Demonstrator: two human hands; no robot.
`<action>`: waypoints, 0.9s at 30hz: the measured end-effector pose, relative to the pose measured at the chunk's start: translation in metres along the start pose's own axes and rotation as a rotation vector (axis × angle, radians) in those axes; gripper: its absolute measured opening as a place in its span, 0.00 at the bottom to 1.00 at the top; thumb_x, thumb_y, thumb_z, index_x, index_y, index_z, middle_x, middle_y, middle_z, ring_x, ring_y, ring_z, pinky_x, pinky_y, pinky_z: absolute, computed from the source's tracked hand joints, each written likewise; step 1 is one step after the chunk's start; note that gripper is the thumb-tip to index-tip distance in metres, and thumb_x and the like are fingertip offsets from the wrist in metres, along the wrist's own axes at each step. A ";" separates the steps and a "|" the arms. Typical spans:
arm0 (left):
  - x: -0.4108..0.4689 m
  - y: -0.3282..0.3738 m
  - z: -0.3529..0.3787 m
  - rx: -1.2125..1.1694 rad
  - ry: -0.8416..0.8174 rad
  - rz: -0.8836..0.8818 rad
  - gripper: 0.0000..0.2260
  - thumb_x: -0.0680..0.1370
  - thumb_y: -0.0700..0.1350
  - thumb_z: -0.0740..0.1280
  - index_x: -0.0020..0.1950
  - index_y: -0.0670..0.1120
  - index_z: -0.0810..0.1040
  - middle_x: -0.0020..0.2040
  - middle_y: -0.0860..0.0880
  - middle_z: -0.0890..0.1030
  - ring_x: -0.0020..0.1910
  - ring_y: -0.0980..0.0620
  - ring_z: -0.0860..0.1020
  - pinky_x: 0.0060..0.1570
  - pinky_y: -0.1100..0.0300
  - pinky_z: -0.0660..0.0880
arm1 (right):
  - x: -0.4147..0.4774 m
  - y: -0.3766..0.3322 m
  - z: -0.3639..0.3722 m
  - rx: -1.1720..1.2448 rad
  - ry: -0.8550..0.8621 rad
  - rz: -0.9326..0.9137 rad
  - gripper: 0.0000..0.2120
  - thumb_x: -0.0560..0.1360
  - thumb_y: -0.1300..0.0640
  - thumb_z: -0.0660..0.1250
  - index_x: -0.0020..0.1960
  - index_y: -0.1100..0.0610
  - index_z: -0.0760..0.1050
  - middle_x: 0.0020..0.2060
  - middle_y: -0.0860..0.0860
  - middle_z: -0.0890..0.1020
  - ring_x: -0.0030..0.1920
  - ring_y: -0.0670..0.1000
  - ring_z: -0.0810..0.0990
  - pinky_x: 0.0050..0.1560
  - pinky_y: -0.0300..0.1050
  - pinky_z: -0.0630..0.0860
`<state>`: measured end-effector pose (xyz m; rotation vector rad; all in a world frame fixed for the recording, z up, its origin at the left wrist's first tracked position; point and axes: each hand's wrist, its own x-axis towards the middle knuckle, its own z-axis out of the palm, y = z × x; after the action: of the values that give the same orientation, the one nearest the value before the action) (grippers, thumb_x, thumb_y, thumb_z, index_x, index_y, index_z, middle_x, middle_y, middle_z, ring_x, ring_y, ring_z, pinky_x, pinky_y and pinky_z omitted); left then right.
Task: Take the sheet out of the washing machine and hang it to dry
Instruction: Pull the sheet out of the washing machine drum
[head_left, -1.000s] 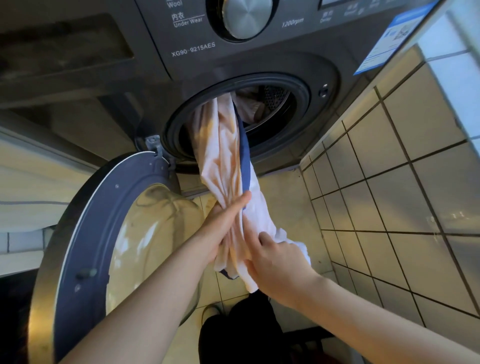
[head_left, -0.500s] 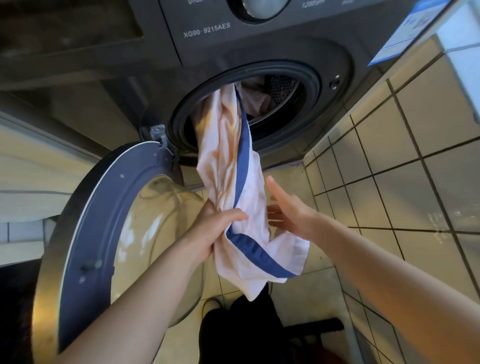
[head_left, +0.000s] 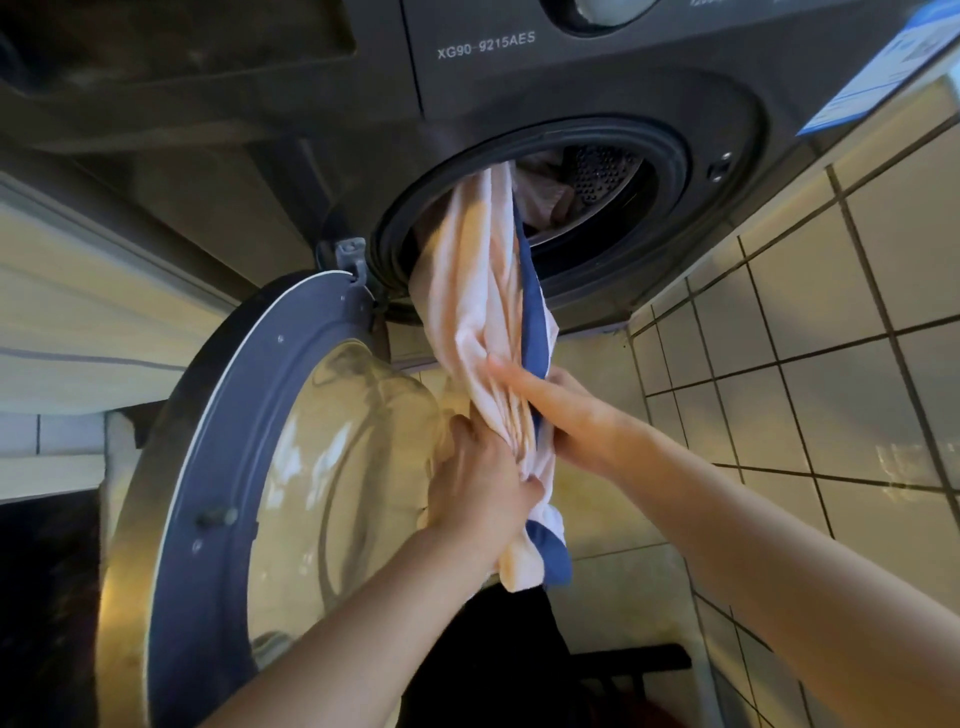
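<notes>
A pale pink sheet (head_left: 480, 291) with a blue border hangs in a bunched rope out of the round drum opening of the dark grey washing machine (head_left: 597, 93). Its upper end is still inside the drum. My left hand (head_left: 480, 493) grips the bunched sheet low down, with the sheet's end dangling below my fist. My right hand (head_left: 566, 410) grips the sheet just above, its thumb lying across the folds. More laundry shows dimly inside the drum (head_left: 587, 192).
The machine's round door (head_left: 218, 467) with its glass bowl stands open to the left of my hands. A white tiled wall (head_left: 831, 322) runs along the right. Dark clothing on my legs (head_left: 498, 654) fills the floor area below.
My right hand, open and apart from the sheet half a second ago, has closed on it above my left hand. My left hand has pulled the sheet lower, and more sheet hangs out.
</notes>
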<state>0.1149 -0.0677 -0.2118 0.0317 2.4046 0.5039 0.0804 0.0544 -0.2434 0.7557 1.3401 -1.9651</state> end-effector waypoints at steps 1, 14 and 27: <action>-0.003 0.003 0.002 0.059 0.011 0.033 0.32 0.73 0.51 0.70 0.70 0.42 0.60 0.56 0.45 0.67 0.51 0.44 0.74 0.48 0.53 0.75 | -0.001 0.001 0.002 -0.030 0.025 0.013 0.30 0.62 0.43 0.80 0.59 0.55 0.77 0.49 0.53 0.85 0.50 0.52 0.84 0.50 0.47 0.81; 0.007 -0.014 -0.012 -0.412 -0.095 -0.028 0.19 0.76 0.67 0.56 0.53 0.52 0.64 0.52 0.48 0.77 0.47 0.49 0.74 0.46 0.56 0.68 | -0.022 0.006 -0.023 0.120 0.246 -0.104 0.24 0.68 0.65 0.75 0.62 0.56 0.73 0.47 0.55 0.85 0.46 0.55 0.85 0.42 0.48 0.82; 0.039 -0.005 -0.009 -0.469 -0.389 0.015 0.51 0.63 0.81 0.39 0.68 0.51 0.75 0.65 0.47 0.78 0.64 0.48 0.74 0.67 0.53 0.67 | -0.042 -0.016 -0.042 0.033 0.313 -0.065 0.19 0.68 0.59 0.76 0.54 0.50 0.72 0.47 0.54 0.83 0.40 0.52 0.85 0.33 0.45 0.81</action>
<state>0.0799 -0.0698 -0.2311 -0.0542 1.8646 0.9618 0.0992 0.1062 -0.2153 1.0831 1.5305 -1.9824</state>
